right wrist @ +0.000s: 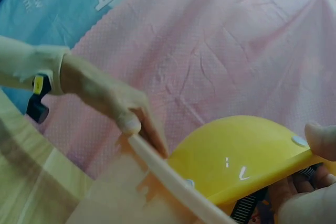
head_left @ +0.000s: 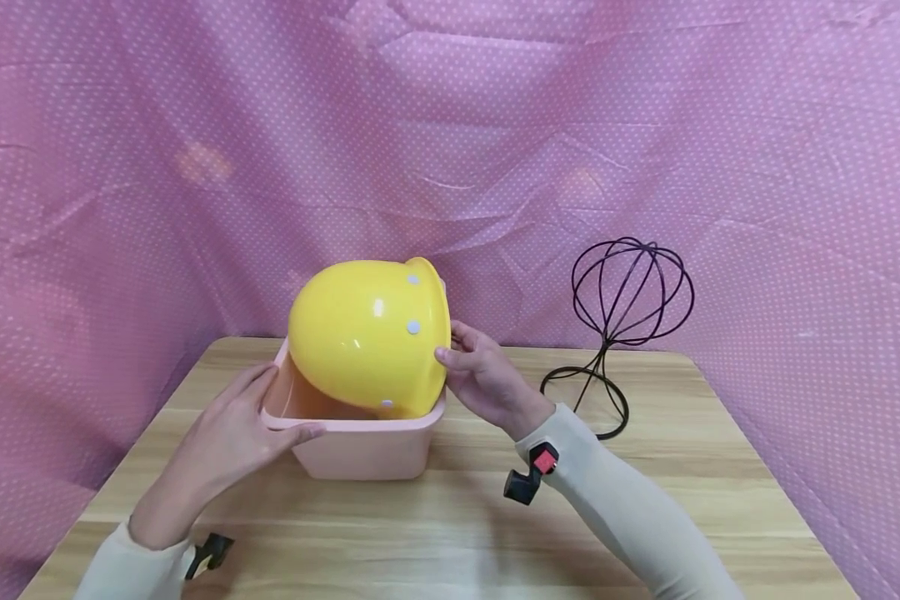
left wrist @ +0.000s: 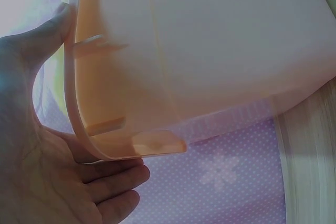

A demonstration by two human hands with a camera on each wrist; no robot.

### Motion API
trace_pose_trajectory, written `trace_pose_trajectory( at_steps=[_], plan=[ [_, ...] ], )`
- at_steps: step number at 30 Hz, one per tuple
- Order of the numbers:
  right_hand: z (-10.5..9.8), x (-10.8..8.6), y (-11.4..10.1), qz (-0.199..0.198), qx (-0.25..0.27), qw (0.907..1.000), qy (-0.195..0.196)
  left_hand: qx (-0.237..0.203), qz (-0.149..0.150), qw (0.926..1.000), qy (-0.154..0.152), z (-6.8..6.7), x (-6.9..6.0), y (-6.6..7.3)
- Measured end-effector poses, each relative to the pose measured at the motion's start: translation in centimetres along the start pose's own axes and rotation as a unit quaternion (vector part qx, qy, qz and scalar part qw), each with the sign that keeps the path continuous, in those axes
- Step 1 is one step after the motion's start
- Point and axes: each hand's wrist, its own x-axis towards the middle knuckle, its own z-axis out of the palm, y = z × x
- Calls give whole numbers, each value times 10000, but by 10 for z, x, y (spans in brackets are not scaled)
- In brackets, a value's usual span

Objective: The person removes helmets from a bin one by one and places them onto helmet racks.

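The left hand (head_left: 228,425) spans a corner of the pink bin (head_left: 367,450), its thumb over the near rim and its fingers along the left side. The bin stands on the wooden surface (head_left: 360,542); if that hold slackened, a sideways push could probably slide or tip it. Just beyond, the right hand (head_left: 491,383) pinches the yellow helmet (head_left: 360,333) by its brim, thumb outside, fingers tucked within. The helmet lies on its side in the bin's mouth, crown to the left, much of it above the rim. Held at one edge only, the smooth shell might roll or slip from the fingers, and its wide brim might jam against the bin's wall. The black strap (right wrist: 245,211) inside could snag on the rim. Farther right, the wire stand (head_left: 606,342) looks light; a careless right forearm might knock it over.
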Motion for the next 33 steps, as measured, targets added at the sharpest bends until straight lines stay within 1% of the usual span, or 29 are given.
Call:
trace_pose_trajectory(
  at_steps=[7, 10, 12, 15, 19, 26, 30, 33],
  plan=[
    [9, -7, -6, -157, 452, 9989, -2, 81, 179, 9996, 198, 2, 0, -2],
    [11, -10, -9, -249, 683, 9973, 96, 81, 200, 9994, 270, 3, -1, -2],
    [12, -12, -11, -324, 782, 9962, 188, 75, 172, 9994, 285, 3, -2, -2],
    [12, -14, -14, -408, 922, 9942, 384, 79, 84, 9997, 226, 3, -3, -1],
    [12, -18, -19, -527, 1087, 9913, 524, 134, 26, 9998, 168, 2, -3, -1],
    [13, -26, -32, -852, 1502, 9841, 411, 173, 27, 9998, 32, 0, -1, 0],
    [12, -33, -42, -1062, 1821, 9771, 292, 146, 74, 9998, 126, 0, 0, 0],
    [9, -38, -52, -1241, 1979, 9719, 297, 122, 118, 9996, 221, 0, 0, -1]
  ],
)
